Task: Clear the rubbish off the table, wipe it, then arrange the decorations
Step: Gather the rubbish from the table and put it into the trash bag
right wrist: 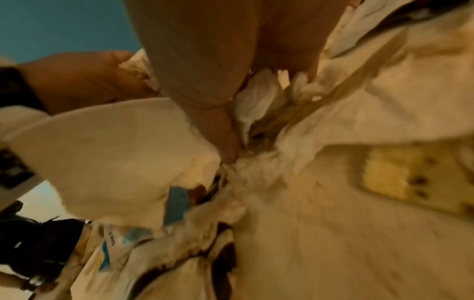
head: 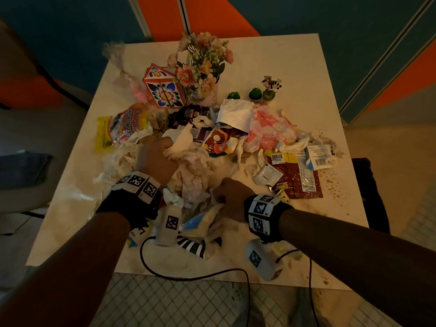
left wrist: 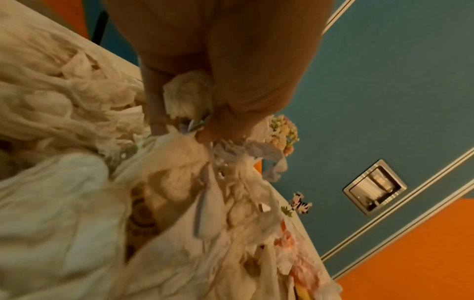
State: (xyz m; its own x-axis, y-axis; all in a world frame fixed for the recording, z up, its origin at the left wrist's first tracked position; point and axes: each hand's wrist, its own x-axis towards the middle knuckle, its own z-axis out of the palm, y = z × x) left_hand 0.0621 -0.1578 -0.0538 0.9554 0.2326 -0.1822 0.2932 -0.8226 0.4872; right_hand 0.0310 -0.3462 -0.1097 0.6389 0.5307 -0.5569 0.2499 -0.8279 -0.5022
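- The crumpled tissue heap [head: 188, 171] lies mid-surface, right under both my hands.
- My left hand [head: 155, 156] fingers are curled round a tissue wad; my right hand [head: 232, 193] fingers pinch tissue at the heap's near edge.
- Farther right lies a red snack wrapper [head: 298, 179]; its print is unreadable.
- Beyond the heap stands the flower vase [head: 204, 67], well apart.

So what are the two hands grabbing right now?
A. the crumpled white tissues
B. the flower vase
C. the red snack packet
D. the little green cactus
A: both the left hand and the right hand have their fingers curled into the crumpled white tissues.
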